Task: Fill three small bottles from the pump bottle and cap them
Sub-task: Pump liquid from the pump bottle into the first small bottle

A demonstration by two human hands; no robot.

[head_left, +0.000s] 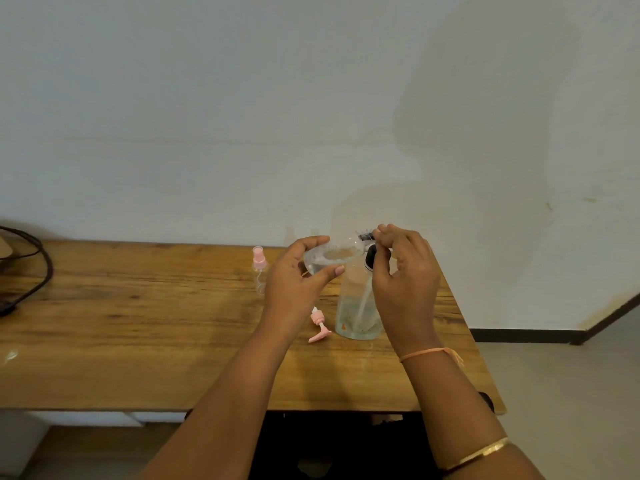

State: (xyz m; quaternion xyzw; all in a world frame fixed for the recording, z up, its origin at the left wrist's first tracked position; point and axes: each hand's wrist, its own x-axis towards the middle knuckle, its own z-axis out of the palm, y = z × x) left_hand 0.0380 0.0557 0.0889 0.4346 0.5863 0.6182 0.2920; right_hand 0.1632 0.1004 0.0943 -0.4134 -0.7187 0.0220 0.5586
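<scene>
On the wooden desk (138, 306) a pink-topped spray bottle (259, 271) stands upright near the wall. Just right of it, the left hand (294, 282) grips a clear bottle (332, 254) above the desk, tipped on its side with its neck to the right and foamy liquid inside. A loose pink cap (319, 325) lies below. The pump bottle (356, 306) stands beside it. The right hand (405, 271) pinches its black pump head (370, 258) at the tipped bottle's mouth.
</scene>
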